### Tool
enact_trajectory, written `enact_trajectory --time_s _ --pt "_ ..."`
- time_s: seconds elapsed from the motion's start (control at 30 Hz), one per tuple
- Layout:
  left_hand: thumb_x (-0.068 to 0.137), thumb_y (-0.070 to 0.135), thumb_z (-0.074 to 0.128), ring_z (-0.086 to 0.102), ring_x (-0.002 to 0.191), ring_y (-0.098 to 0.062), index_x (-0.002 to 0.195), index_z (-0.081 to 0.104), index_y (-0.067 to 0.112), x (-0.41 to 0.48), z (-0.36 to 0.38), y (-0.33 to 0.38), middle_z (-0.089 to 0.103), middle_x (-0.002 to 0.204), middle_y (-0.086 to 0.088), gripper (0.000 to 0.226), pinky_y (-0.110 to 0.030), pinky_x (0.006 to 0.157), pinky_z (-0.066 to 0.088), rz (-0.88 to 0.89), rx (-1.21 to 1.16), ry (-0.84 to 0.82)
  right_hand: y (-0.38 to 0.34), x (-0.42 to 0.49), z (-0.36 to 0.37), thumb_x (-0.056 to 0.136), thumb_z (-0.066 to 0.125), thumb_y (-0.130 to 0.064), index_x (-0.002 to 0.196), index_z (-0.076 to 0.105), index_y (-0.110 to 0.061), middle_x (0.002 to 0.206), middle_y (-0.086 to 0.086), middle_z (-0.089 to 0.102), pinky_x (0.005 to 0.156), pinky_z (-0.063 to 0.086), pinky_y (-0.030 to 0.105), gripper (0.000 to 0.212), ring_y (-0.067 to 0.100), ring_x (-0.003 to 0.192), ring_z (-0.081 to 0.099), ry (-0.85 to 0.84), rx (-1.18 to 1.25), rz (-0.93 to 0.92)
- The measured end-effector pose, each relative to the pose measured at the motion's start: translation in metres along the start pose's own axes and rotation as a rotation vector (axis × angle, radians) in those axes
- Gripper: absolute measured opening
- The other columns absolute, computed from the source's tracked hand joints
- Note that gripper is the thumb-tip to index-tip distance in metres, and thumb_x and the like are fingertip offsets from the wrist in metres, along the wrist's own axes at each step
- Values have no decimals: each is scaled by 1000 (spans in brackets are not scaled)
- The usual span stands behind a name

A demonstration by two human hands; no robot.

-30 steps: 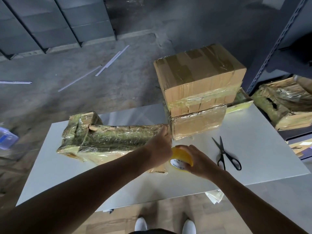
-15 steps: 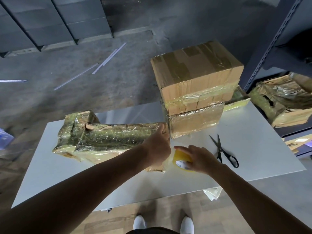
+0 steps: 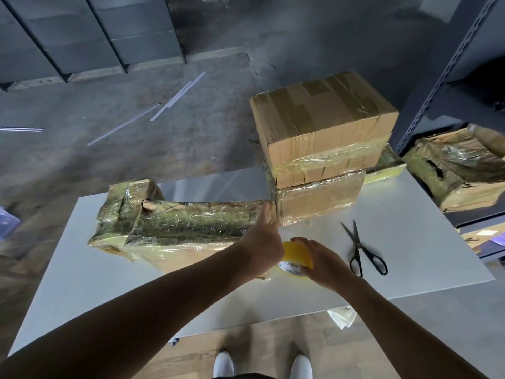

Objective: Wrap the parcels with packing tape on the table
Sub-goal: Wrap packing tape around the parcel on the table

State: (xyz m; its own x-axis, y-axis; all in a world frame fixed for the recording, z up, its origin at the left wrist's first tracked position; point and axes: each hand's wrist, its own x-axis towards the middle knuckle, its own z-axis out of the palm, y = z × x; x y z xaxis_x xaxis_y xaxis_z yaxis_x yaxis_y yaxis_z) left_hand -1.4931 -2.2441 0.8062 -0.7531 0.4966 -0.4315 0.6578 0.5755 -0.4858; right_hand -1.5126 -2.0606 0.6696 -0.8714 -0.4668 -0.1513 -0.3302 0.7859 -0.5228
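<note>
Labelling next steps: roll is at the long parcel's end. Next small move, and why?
Probably draw the roll in the right hand over the right end of the long parcel: the left hand rests on that end, the roll sits right beside it, and the scissors lie untouched.

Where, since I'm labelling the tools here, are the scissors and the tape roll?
scissors (image 3: 358,247): head view, on the pivot where the blades cross.
yellow tape roll (image 3: 296,251): head view, on its yellow outer band.

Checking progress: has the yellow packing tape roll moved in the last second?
No. The yellow packing tape roll keeps the same gap from the black-handled scissors.
</note>
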Motion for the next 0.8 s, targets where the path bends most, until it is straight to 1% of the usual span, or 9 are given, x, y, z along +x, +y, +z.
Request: enact_trajectory --time_s 0.13,0.2,0.27,0.33,0.43,0.57,0.63,0.7,0.8 --pt "85 -5 53 32 134 -48 99 64 -2 -13 2 -9 57 122 -29 19 -74 106 -2 23 -89 122 -1 -3 -3 81 70 -33 140 33 -36 129 0 55 89 48 32 70 21 107 57 68 116 9" --pt "79 -6 56 41 130 -36 96 67 2 -31 0 -24 62 117 -19 21 -74 107 5 49 -179 292 -10 -5 -20 76 74 -27 135 35 -45 124 -13 54 85 42 18 73 12 106 55 159 247 -7" --pt "77 -1 59 41 131 -24 96 69 12 -52 0 -42 62 119 -6 25 -71 110 5 32 -225 431 -24 -7 -48 68 82 -27 122 36 -59 110 -32 51 74 38 4 78 -2 99 52 279 358 -21" --pt "73 2 62 40 133 -20 102 69 15 -74 2 -62 62 122 0 32 -66 113 5 -8 -276 581 -42 -8 -81 62 88 -27 115 39 -61 109 -38 48 71 40 2 80 -10 98 49 393 453 -71" --pt "76 9 68 41 135 -16 108 70 11 -105 17 -83 63 125 0 32 -64 112 20 -73 -496 805 -71 -11 -125 70 77 -36 122 39 -56 119 -35 47 77 43 4 67 -8 107 49 490 542 -289" --pt "86 19 68 42 136 -17 115 69 6 -122 47 -76 61 130 -2 32 -62 107 31 -190 -740 915 -108 -1 -154 75 69 -18 130 37 -51 124 -35 42 85 41 6 71 -9 112 45 461 512 -469" --pt "86 17 68 43 135 -18 116 68 4 -125 64 -74 60 130 0 33 -62 105 34 -232 -844 913 -128 9 -160 76 65 -17 128 42 -49 124 -23 50 89 43 16 65 2 112 49 373 382 -488" --pt "90 20 65 42 136 -18 120 66 5 -128 79 -80 58 133 1 34 -60 104 36 -233 -901 905 -145 18 -166 78 63 -17 128 46 -45 111 -3 56 84 45 26 60 17 101 54 310 229 -478" --pt "95 30 54 40 137 -17 125 64 8 -135 101 -86 56 136 2 38 -57 104 39 -238 -946 897 -161 31 -179 82 70 -18 132 44 -49 101 -6 53 72 42 29 65 16 89 52 220 -23 -469"
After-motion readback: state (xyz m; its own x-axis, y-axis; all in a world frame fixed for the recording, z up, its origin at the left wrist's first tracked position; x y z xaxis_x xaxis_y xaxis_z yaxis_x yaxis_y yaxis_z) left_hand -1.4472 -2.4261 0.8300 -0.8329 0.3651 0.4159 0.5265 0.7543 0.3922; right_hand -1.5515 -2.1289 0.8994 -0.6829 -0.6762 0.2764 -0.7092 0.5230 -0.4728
